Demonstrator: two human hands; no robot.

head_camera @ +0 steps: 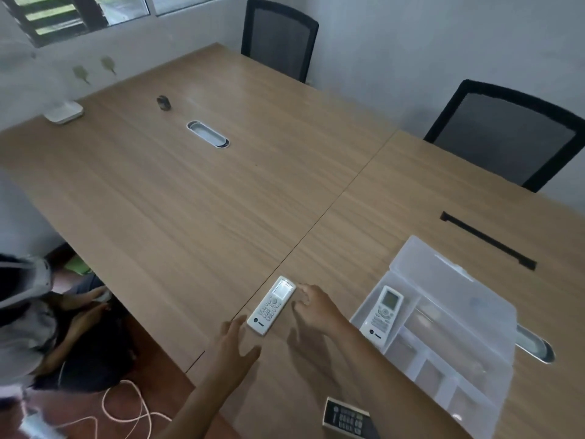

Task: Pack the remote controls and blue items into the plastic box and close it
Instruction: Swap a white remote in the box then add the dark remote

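A white remote control point(271, 304) lies on the wooden table near its front edge. My right hand point(311, 307) rests at its right side with fingertips touching the upper edge, fingers curled. My left hand point(235, 345) hovers open just below and left of the remote's lower end. A clear plastic box point(443, 359) stands open at the right, its lid point(459, 280) folded back. A second white remote point(383, 315) lies in the box's left compartment. A black remote point(346, 418) sits at the bottom edge, partly cut off. No blue items are visible.
Another person crouches at the left by the table's edge, near a white cable point(126, 407) on the floor. Two black chairs point(506, 134) stand behind the table. A dark small object point(163, 103), a white device point(64, 111) and cable grommets point(207, 134) are on the table.
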